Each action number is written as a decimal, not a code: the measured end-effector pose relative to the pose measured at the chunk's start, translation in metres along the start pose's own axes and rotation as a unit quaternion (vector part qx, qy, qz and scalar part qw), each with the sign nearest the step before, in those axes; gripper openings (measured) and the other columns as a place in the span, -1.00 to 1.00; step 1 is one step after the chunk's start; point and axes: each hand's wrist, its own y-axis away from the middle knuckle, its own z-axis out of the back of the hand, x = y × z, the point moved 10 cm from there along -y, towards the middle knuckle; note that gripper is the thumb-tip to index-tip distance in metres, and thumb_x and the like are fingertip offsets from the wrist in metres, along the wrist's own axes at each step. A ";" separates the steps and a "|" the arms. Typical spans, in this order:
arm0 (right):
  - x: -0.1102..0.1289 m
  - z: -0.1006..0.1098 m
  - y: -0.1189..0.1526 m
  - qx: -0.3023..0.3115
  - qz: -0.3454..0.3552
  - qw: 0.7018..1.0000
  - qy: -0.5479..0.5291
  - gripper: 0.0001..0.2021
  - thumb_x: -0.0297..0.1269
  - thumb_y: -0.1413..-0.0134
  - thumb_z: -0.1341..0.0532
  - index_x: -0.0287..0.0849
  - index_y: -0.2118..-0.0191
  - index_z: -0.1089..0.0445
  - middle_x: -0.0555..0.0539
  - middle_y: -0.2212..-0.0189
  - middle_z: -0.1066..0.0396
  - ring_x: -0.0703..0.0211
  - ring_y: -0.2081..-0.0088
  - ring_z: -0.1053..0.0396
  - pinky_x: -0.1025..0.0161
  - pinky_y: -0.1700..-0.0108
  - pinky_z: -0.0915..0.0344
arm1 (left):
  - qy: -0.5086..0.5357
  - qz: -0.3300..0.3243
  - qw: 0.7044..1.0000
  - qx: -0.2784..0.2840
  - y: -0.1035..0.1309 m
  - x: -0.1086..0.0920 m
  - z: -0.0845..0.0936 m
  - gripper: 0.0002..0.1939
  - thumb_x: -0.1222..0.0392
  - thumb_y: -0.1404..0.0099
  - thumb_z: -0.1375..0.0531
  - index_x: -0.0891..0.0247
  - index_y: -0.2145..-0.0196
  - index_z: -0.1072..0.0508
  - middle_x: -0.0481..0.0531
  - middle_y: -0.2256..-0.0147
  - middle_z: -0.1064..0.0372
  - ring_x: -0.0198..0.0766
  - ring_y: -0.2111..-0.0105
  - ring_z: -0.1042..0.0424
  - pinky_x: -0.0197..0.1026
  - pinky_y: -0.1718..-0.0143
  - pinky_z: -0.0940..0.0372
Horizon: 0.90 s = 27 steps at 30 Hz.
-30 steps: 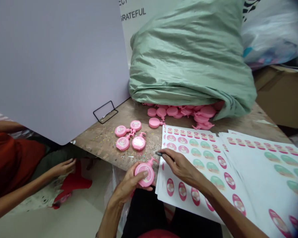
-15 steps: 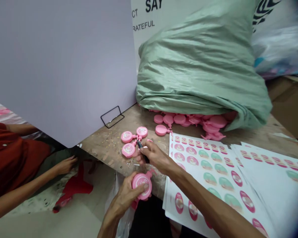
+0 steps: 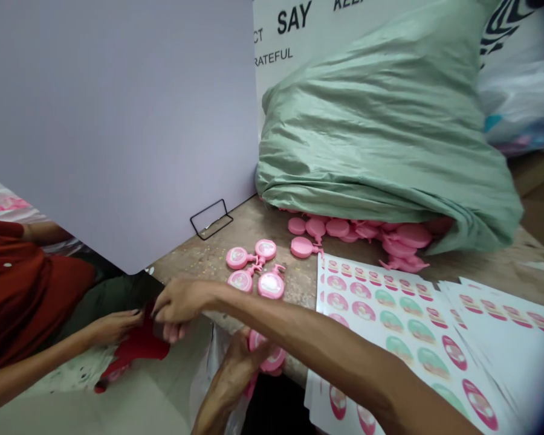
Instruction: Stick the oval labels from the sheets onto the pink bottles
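My left hand grips a round pink case with a sticker on its face, at the table's front edge. My right forearm crosses in front and hides part of that case. Stretched out to the left, my right hand has curled fingers, close to another person's hand. Whatever its fingers hold is not clear; a dark shape shows between the two hands. Several stickered pink cases with short tails, one of them a pink case, lie grouped on the table.
Sticker sheets lie on the right. Behind them a green sack spills plain pink cases. A large pale panel stands at the left, by a black wire stand. A person in a red top sits beyond.
My right hand, which held a black-handled tool over the pink cases, has swung left toward the other person's hand. My left hand still holds its case. The view has shifted slightly.
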 end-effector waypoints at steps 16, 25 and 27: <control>-0.092 0.252 0.207 -0.338 0.046 0.907 0.247 -0.81 -0.20 -0.07 -0.05 -0.14 0.49 -0.20 0.05 0.64 -0.26 0.30 0.58 -0.17 0.33 0.51 -0.11 | -0.045 -0.029 0.993 -0.108 -0.036 0.004 0.016 -0.42 -0.26 -0.13 -0.19 0.34 0.18 -0.35 -0.07 0.59 -0.37 -0.31 0.68 -0.37 -0.32 0.67 -0.29; -0.111 0.300 0.179 -0.444 -0.024 0.819 0.363 -0.71 -0.01 -0.05 -0.14 -0.16 0.33 -0.37 -0.05 0.43 -0.43 0.13 0.37 -0.35 0.28 0.40 -0.13 | -0.162 -0.020 0.978 -0.130 -0.036 0.003 0.011 -0.52 -0.01 -0.02 -0.30 0.27 0.15 -0.33 -0.11 0.59 -0.37 -0.32 0.73 -0.28 -0.30 0.72 -0.17; -0.108 0.313 0.164 -0.466 -0.059 0.792 0.390 -0.64 0.02 -0.04 -0.15 -0.17 0.21 -0.40 -0.13 0.30 -0.49 0.01 0.26 -0.41 0.24 0.35 -0.16 | -0.231 -0.052 0.958 -0.160 -0.031 -0.005 0.015 -0.61 -0.04 -0.11 -0.24 0.25 0.18 -0.39 -0.01 0.46 -0.44 -0.25 0.62 -0.37 -0.25 0.61 -0.24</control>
